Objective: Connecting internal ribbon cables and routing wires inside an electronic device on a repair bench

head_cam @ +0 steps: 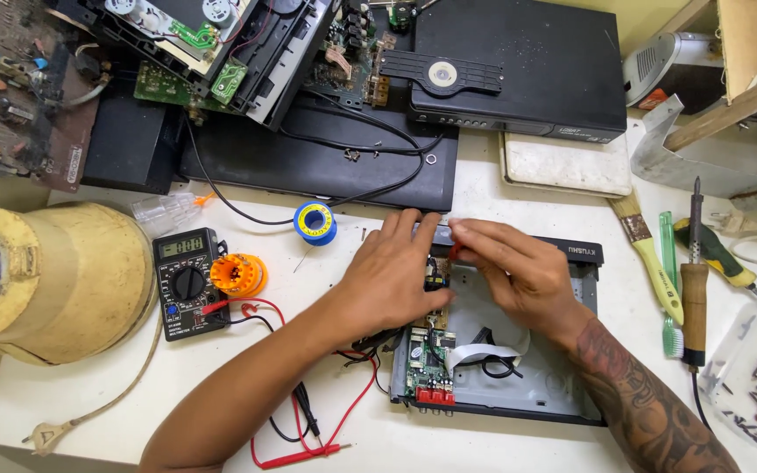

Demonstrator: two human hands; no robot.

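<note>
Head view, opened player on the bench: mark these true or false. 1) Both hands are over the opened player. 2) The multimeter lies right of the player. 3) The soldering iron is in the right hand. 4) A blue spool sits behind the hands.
1) True: the left hand and right hand are over the opened player.
2) False: the multimeter lies left of it.
3) False: the soldering iron lies untouched on the table, right of the player.
4) True: the blue spool sits just behind the hands.
</note>
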